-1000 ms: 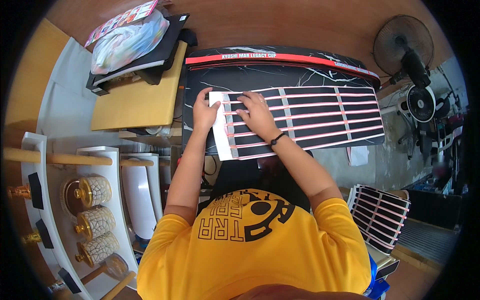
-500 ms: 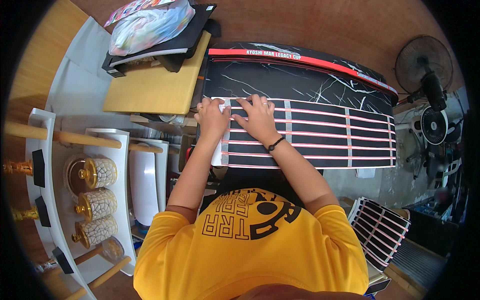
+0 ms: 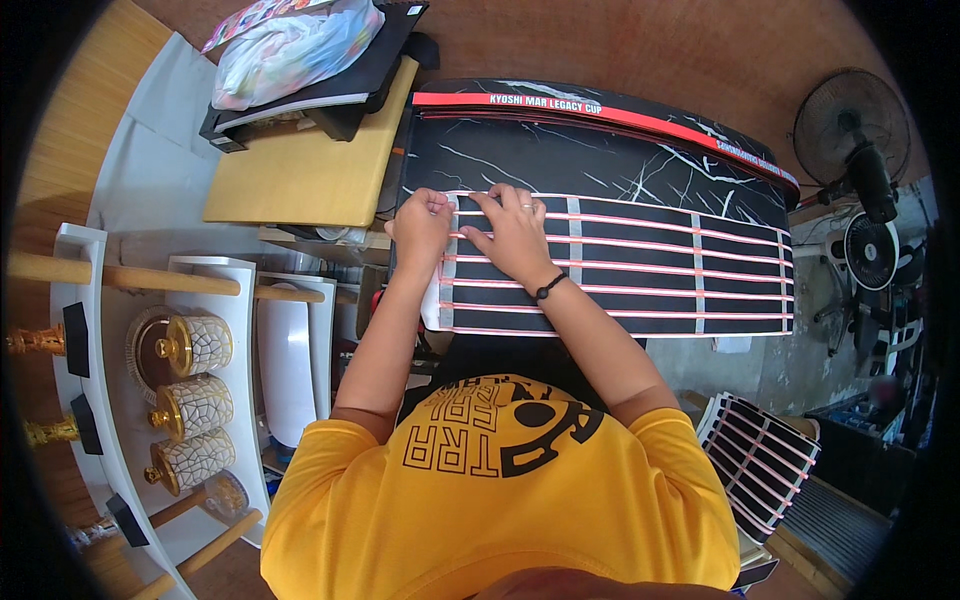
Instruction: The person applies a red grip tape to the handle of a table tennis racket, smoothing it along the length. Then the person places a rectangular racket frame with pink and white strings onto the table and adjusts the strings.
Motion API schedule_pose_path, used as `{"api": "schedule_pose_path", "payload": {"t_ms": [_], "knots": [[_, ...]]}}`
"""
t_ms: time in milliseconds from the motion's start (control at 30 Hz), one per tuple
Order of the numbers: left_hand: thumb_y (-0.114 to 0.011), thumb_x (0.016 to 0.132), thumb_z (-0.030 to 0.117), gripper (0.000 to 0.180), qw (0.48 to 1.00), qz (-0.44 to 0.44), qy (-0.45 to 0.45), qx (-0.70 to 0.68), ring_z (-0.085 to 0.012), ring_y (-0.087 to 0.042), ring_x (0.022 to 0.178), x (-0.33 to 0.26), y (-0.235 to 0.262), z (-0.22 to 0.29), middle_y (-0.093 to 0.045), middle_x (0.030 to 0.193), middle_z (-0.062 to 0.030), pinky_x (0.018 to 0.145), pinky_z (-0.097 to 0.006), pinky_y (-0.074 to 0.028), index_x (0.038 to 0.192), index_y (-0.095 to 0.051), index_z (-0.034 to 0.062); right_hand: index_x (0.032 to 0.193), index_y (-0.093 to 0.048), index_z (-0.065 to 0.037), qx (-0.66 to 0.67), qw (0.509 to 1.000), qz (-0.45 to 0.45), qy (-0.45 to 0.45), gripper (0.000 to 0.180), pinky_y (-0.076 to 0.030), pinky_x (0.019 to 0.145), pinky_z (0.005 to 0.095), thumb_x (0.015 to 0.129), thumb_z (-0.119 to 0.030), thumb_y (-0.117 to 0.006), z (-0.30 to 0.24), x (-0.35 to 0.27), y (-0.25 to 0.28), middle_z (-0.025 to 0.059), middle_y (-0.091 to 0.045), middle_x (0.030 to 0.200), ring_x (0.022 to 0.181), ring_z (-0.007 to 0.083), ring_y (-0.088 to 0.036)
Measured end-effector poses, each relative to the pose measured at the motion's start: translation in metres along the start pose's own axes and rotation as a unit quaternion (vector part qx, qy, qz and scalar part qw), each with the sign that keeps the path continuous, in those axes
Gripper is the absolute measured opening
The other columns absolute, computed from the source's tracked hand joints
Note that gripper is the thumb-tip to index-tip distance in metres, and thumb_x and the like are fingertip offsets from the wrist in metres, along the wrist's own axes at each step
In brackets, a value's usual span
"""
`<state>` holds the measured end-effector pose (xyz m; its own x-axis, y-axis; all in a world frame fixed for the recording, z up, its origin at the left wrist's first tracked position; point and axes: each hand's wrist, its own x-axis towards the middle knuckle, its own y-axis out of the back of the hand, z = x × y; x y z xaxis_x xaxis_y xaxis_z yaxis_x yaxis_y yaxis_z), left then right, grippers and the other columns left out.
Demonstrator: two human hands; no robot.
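Note:
A wide black sheet (image 3: 635, 231) with red-and-white stripes lies on a black marble-patterned table (image 3: 530, 155). Translucent greyish tape strips (image 3: 697, 270) cross the stripes. My left hand (image 3: 422, 232) is at the sheet's far left corner, by the end of the leftmost tape strip (image 3: 448, 285). Its fingers are curled together in a pinch; whatever they grip is hidden. Resting on the sheet just to the right, my right hand (image 3: 517, 235) has its fingers spread and holds nothing. A white margin (image 3: 432, 308) shows along the sheet's left edge.
Long red printed straps (image 3: 640, 125) run along the table's back. A yellow board (image 3: 300, 190) carries a black stand and a plastic bag (image 3: 295, 55). White shelves with gold-lidded jars (image 3: 205, 343) stand left. Two fans (image 3: 868, 250) are at right, above another striped stack (image 3: 760, 465).
My left hand's fingers have gone from lying extended on the sheet's corner to a curled pinch there. My right hand stays nearly in place.

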<state>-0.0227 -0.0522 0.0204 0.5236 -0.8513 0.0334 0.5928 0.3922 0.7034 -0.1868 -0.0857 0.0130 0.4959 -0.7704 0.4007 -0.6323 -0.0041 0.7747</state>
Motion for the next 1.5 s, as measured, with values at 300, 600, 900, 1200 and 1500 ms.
{"api": "schedule_pose_path", "payload": {"t_ms": [300, 600, 900, 1200, 1500], "knots": [[-0.075, 0.081, 0.015, 0.038, 1.000, 0.005, -0.007, 0.006, -0.0212, -0.068, 0.079, -0.007, -0.001, 0.003, -0.071, 0.082, -0.0031, 0.086, -0.042, -0.036, 0.112, -0.055, 0.0103, 0.097, -0.073, -0.018, 0.077, 0.989, -0.035, -0.125, 0.028, -0.032, 0.088, 0.0482, 0.072, -0.029, -0.081, 0.003, 0.024, -0.008, 0.0056, -0.057, 0.106, 0.110, 0.0287, -0.050], [-0.071, 0.087, 0.015, 0.032, 0.998, 0.001, -0.016, -0.060, -0.0185, -0.066, 0.079, -0.008, -0.010, -0.013, -0.068, 0.086, -0.0002, 0.085, -0.042, -0.038, 0.115, -0.056, 0.0118, 0.087, -0.068, -0.015, 0.059, 0.992, 0.053, -0.098, 0.008, -0.034, 0.087, 0.0442, 0.081, -0.017, -0.074, 0.000, 0.021, -0.024, 0.0021, -0.063, 0.096, 0.101, 0.0264, -0.055], [-0.060, 0.094, 0.013, 0.023, 0.993, 0.034, -0.041, -0.106, -0.0199, -0.066, 0.079, -0.012, -0.013, -0.019, -0.068, 0.083, -0.0017, 0.084, -0.041, -0.040, 0.117, -0.059, 0.0103, 0.096, -0.063, -0.012, 0.055, 0.990, 0.084, -0.097, 0.006, -0.039, 0.084, 0.0498, 0.091, -0.015, -0.062, -0.003, 0.018, -0.029, 0.0084, -0.062, 0.098, 0.099, 0.0313, -0.057], [-0.065, 0.091, 0.008, 0.018, 0.979, 0.094, -0.077, -0.166, -0.0140, -0.064, 0.073, -0.017, -0.018, -0.013, -0.067, 0.082, -0.0051, 0.066, -0.030, -0.050, 0.108, -0.060, 0.0047, 0.094, -0.063, -0.009, 0.031, 0.990, 0.071, -0.114, 0.011, -0.040, 0.083, 0.0498, 0.094, -0.019, -0.059, 0.000, 0.019, -0.032, 0.0104, -0.059, 0.097, 0.099, 0.0330, -0.056], [-0.076, 0.081, 0.034, 0.025, 0.989, 0.006, -0.085, 0.118, -0.0260, -0.067, 0.082, -0.018, 0.007, 0.023, -0.071, 0.087, -0.0059, 0.080, -0.045, -0.038, 0.085, -0.069, 0.0100, 0.091, -0.063, -0.008, 0.049, 0.992, 0.073, -0.087, 0.018, -0.040, 0.085, 0.0493, 0.094, -0.025, -0.057, 0.002, 0.018, -0.030, 0.0099, -0.060, 0.096, 0.098, 0.0319, -0.057]]}}
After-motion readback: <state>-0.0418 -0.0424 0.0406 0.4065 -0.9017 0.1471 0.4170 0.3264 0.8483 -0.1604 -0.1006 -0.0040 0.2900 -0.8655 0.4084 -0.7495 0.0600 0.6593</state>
